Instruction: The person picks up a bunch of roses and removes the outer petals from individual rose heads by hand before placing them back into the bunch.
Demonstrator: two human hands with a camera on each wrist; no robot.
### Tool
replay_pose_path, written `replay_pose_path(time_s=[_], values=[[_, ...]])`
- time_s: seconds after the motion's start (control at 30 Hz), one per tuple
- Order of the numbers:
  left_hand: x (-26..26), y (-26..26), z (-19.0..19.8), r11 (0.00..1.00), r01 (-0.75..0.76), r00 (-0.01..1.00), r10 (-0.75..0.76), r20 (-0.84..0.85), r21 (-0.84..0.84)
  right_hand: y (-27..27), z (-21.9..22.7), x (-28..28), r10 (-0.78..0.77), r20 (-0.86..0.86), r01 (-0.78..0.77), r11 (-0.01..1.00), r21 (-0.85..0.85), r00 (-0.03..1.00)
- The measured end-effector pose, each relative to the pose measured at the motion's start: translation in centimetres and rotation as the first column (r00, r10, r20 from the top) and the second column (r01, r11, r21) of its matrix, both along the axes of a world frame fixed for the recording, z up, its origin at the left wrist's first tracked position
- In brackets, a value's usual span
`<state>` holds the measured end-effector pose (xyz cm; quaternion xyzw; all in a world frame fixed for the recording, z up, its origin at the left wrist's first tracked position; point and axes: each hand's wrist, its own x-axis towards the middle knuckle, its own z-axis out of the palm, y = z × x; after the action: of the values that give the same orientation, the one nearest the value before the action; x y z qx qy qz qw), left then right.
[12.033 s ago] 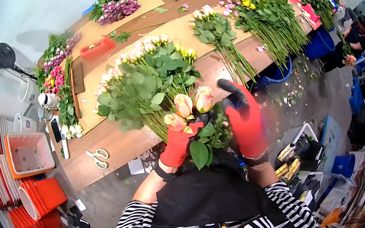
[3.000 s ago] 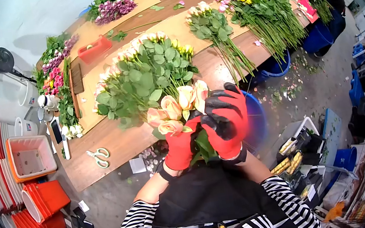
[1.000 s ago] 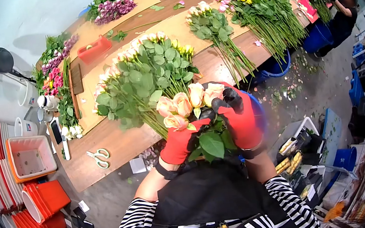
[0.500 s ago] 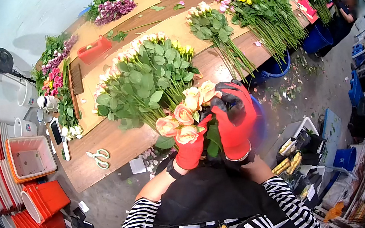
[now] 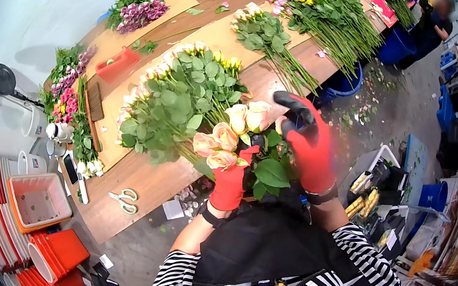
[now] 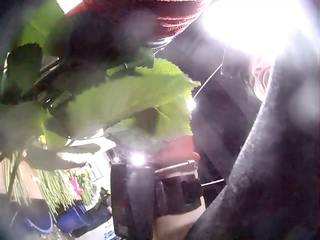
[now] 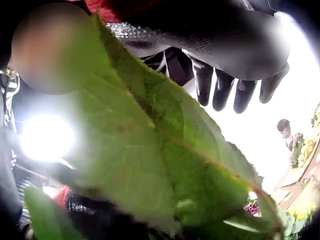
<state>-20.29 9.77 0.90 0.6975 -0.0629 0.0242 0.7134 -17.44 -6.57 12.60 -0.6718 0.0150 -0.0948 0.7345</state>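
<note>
My gloved left hand (image 5: 229, 184) grips a bunch of peach roses (image 5: 224, 136) below their heads, in front of the table edge. Green leaves (image 5: 271, 173) hang from the bunch beside it. Just right of the blooms, my right hand (image 5: 309, 151) has its fingers extended and apart. A small peach bud or petal (image 5: 281, 125) shows by its thumb; whether they touch I cannot tell. In the right wrist view a large leaf (image 7: 165, 145) covers much of the picture, below straight black fingers (image 7: 223, 90). Blurred leaves (image 6: 135, 100) hide the left hand's grip in the left wrist view.
A large rose pile (image 5: 175, 98) lies on the table (image 5: 157, 177) just beyond the hands. Scissors (image 5: 124, 200) lie near the left front edge. More bunches (image 5: 280, 46) are farther right, with a blue bucket (image 5: 348, 82) below. Another person (image 5: 439, 23) is at the far right.
Compared with half a second ago, my right hand has moved off to the right of the blooms and its fingers have spread. The bunch in my left hand has turned slightly.
</note>
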Motion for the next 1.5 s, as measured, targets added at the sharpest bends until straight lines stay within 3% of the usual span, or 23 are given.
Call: replay_pose_path(time_s=[0.07, 0.13, 0.23, 0.3, 0.4, 0.47, 0.5, 0.6, 0.7, 0.77, 0.83, 0.87, 0.9, 1.0, 1.03, 1.1, 1.17, 1.33, 1.4, 1.47, 1.5], values=[[0.0, -0.3, -0.3, 0.998, -0.005, 0.999, 0.003, -0.033, -0.059, 0.5, 0.2, -0.1, -0.006, -0.001, 0.006, 0.981, -0.196, 1.000], [0.2, -0.4, -0.4, 1.000, 0.007, 1.000, -0.006, 0.017, -0.026, 1.1, -0.8, 0.1, -0.031, -0.074, 0.022, 0.992, -0.125, 0.997], [0.3, -0.3, 1.0, 1.000, 0.022, 0.999, -0.023, 0.046, 0.016, 1.7, -2.6, 0.1, -0.113, 0.085, 0.115, 0.993, -0.011, 0.990], [0.3, -0.7, 0.3, 0.997, -0.005, 1.000, 0.006, 0.013, -0.073, 1.8, -3.3, 0.1, -0.084, 0.134, 0.087, 0.996, -0.020, 0.987], [0.3, -0.8, 0.2, 0.998, 0.011, 1.000, -0.010, 0.019, -0.064, 1.2, -5.3, 0.3, -0.015, 0.220, 0.034, 0.996, -0.082, 0.975], [0.5, -0.8, 0.8, 0.997, 0.024, 0.993, -0.033, 0.117, 0.079, 1.4, -5.5, 0.7, -0.015, 0.438, 0.164, 0.939, -0.302, 0.899], [0.7, -0.7, 1.4, 0.981, 0.014, 0.978, -0.054, 0.201, 0.196, 0.7, -4.9, 0.3, 0.043, 0.437, 0.129, 0.925, -0.357, 0.898], [0.7, -0.9, 1.0, 0.958, -0.004, 0.963, -0.073, 0.258, 0.286, -0.1, -4.8, -0.2, 0.044, 0.438, 0.209, 0.832, -0.514, 0.898], [0.1, -0.7, -0.8, 0.979, 0.057, 0.975, -0.096, 0.201, 0.193, -1.7, -5.3, -0.7, 0.040, 0.461, 0.310, 0.689, -0.655, 0.886], [-0.3, -0.3, -0.9, 0.991, 0.093, 0.989, -0.103, 0.107, 0.095, -1.6, -5.3, -0.8, -0.099, 0.384, 0.306, 0.791, -0.529, 0.918], [-0.5, 0.5, 0.2, 0.980, 0.153, 0.986, -0.159, 0.043, 0.125, -0.7, -5.4, -0.5, -0.302, 0.172, 0.329, 0.931, -0.157, 0.938], [-0.6, 0.7, 0.5, 0.974, 0.186, 0.982, -0.188, 0.000, 0.129, -0.6, -5.5, -0.6, -0.362, 0.032, 0.361, 0.932, 0.038, 0.932], [-0.7, 0.8, 0.8, 0.967, 0.220, 0.975, -0.216, -0.043, 0.132, -0.7, -4.0, -0.9, -0.339, 0.002, 0.334, 0.928, 0.167, 0.941], [-0.8, 0.3, 0.6, 0.959, 0.285, 0.936, -0.276, -0.220, 0.008, -0.6, -1.4, -1.9, -0.168, 0.016, 0.166, 0.952, -0.257, 0.986], [-0.9, 0.0, 0.2, 0.957, 0.289, 0.914, -0.287, -0.286, -0.036, 0.3, -1.2, -1.6, -0.206, 0.129, 0.233, 0.937, -0.261, 0.970], [-0.9, -0.3, 0.1, 0.958, 0.285, 0.903, -0.283, -0.324, -0.043, 1.1, -1.0, -1.3, -0.218, 0.165, 0.255, 0.933, -0.254, 0.962], [-0.9, -0.3, 0.4, 0.963, 0.269, 0.930, -0.252, -0.268, 0.030, 1.3, -1.2, -1.1, -0.189, 0.222, 0.239, 0.944, -0.228, 0.957], [-1.0, -0.3, -0.7, 0.986, 0.133, 0.981, -0.145, 0.131, 0.099, 1.1, -2.7, -1.2, -0.094, 0.019, 0.086, 0.966, 0.242, 0.995], [-0.8, 0.2, -0.1, 0.984, 0.144, 0.986, -0.152, 0.069, 0.108, 0.9, -3.4, -0.9, -0.041, -0.137, 0.087, 0.934, 0.347, 0.990], [-0.7, 0.1, 0.0, 0.989, 0.146, 0.982, -0.143, -0.121, 0.019, 1.4, -2.4, -1.1, -0.065, 0.122, 0.057, 0.996, 0.072, 0.990], [-0.7, -0.1, -0.3, 0.990, 0.142, 0.973, -0.139, -0.184, 0.007, 1.8, -1.7, -1.1, -0.088, 0.139, 0.080, 0.995, 0.064, 0.986]])
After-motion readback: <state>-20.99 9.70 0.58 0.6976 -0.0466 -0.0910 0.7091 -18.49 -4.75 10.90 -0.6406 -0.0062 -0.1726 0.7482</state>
